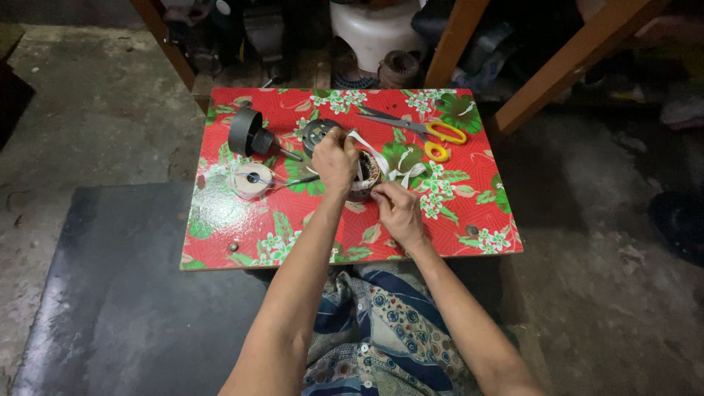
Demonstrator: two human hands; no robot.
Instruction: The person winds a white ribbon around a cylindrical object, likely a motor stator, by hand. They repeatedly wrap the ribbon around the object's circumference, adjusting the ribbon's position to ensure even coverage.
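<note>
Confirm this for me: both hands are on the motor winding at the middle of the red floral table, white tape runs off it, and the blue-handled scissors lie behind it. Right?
Not quite: the scissors have yellow handles, not blue, as the head view shows. The rest holds: the left hand and right hand are on the motor winding at the middle of the red floral table, with white tape running off it.

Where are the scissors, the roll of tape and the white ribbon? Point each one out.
scissors (433, 132): head view, on the yellow handle loops, at the table's far right.
roll of tape (251, 180): head view, on its pale outer side, left of the hands.
white ribbon (400, 170): head view, on the loose strip right of the left hand.
</note>
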